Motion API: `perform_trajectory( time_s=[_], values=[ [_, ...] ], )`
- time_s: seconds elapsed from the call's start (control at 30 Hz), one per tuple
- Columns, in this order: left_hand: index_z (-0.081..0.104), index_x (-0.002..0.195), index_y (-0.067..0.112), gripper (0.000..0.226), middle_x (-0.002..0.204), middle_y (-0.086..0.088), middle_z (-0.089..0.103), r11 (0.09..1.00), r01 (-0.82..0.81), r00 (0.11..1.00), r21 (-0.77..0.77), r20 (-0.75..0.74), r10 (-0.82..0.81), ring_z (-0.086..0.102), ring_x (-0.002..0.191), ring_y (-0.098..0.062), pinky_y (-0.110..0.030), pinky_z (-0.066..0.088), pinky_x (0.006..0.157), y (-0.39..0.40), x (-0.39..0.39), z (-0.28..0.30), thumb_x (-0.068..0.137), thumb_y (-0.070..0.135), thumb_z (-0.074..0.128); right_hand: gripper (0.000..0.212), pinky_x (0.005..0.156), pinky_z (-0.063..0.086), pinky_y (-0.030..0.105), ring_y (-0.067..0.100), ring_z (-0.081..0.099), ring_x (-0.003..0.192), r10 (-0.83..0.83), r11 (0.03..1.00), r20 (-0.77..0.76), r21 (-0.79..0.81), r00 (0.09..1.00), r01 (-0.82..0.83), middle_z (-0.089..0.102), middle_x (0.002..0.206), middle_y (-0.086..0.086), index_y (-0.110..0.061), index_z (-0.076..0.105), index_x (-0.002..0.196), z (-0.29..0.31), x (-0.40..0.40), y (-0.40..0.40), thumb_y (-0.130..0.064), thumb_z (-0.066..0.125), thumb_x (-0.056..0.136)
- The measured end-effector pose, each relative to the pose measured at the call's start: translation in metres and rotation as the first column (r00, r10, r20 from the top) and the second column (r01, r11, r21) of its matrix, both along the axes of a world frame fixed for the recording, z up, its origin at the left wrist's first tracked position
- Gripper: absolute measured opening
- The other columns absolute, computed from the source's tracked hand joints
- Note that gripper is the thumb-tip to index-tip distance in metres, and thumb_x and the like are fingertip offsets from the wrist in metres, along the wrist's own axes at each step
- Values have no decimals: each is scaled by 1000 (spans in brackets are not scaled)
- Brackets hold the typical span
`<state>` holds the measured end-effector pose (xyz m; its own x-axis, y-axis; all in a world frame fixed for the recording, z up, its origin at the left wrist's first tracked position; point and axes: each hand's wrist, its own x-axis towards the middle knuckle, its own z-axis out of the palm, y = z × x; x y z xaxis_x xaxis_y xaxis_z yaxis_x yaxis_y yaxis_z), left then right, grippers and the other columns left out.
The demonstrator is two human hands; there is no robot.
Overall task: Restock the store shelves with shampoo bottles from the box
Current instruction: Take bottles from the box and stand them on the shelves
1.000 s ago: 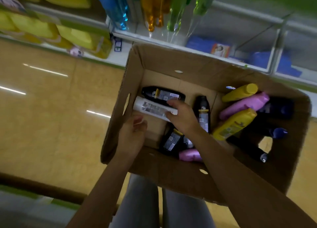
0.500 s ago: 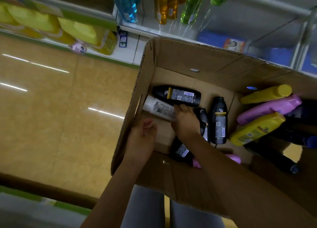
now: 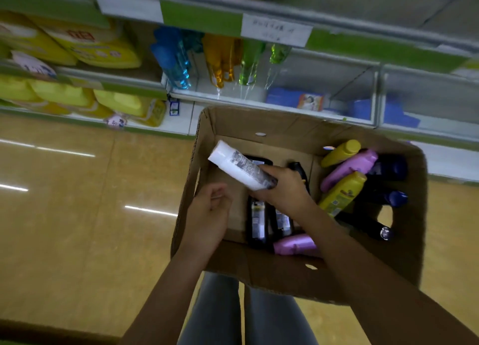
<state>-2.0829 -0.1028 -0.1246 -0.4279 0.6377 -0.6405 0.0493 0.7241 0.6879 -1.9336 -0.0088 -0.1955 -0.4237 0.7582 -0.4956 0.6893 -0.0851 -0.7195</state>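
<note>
Shop aisle, shelves (image 3: 259, 99) blurred; right hand (image 3: 283, 186) grips white bottle (image 3: 239, 166) raised over box (image 3: 280, 274), cap hidden in palm; left hand (image 3: 208, 215) loosely curled, empty, at box's left wall.

Your arms are bare all the way up to the edge of the view; no sleeve, cuff, watch or glove shows on either one. Your left hand (image 3: 207, 215) and right hand (image 3: 283, 189) carry no rings or bands that can be made out in this dim, slightly blurred picture. The nails look short, though the detail is too soft to say more. Below the arms, your legs (image 3: 246, 316) are covered in grey, close-fitting trousers of a smooth, plain fabric, with a narrow gap between the two thighs. No pockets, seams or print are visible on them.
</note>
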Motion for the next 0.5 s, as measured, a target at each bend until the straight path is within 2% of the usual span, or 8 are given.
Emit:
perform_trajectory(
  time_s=[0.1, 0.2, 0.27, 0.33, 0.4, 0.5],
  values=[
    [60, 112, 21, 19, 96, 20, 57, 998, 12, 1000, 54, 12, -13, 51, 87, 10, 4, 36, 62, 8, 2, 27, 95, 21, 54, 56, 76, 48, 14, 3, 64, 92, -117, 976, -172, -203, 978, 81, 73, 108, -2, -15, 67, 123, 42, 5, 2, -5, 82, 70],
    [61, 116, 21, 27, 102, 16, 62, 992, 32, 998, 125, 49, -38, 56, 96, 5, -10, 43, 80, 15, 0, 55, 92, 32, 58, 50, 84, 54, 21, 4, 66, 97, -233, 917, -324, -388, 917, 96, 73, 111, -3, -18, 68, 118, 91, 10, 0, 1, 79, 73],
    [61, 119, 18, 34, 109, 12, 66, 979, 40, 991, 201, 114, -64, 60, 104, 1, -19, 47, 90, 18, -2, 74, 89, 35, 60, 45, 91, 52, 30, 11, 66, 100, -263, 893, -381, -444, 886, 74, 73, 112, 3, -16, 70, 115, 123, 15, -3, 0, 77, 74],
    [59, 123, 21, 36, 114, 12, 65, 960, 73, 976, 271, 178, -125, 60, 105, 5, -13, 47, 87, 21, -2, 96, 89, 32, 60, 43, 93, 51, 34, 14, 66, 99, -282, 875, -429, -482, 858, 47, 72, 111, 7, -10, 69, 117, 151, 19, -3, 0, 74, 75],
    [57, 119, 27, 32, 115, 13, 65, 934, 85, 951, 348, 251, -180, 60, 105, 6, -10, 47, 81, 24, -1, 117, 87, 26, 62, 40, 90, 52, 33, 14, 67, 95, -298, 846, -469, -533, 832, 3, 73, 103, 4, -9, 68, 115, 176, 23, -2, -4, 71, 75],
    [59, 114, 23, 35, 110, 6, 69, 894, 45, 903, 445, 364, -227, 64, 103, -4, -15, 50, 81, 29, 1, 142, 79, 22, 63, 34, 86, 53, 29, 19, 66, 95, -304, 806, -538, -585, 786, -89, 71, 103, 9, -7, 69, 113, 207, 28, 0, -6, 70, 79]
  ],
)
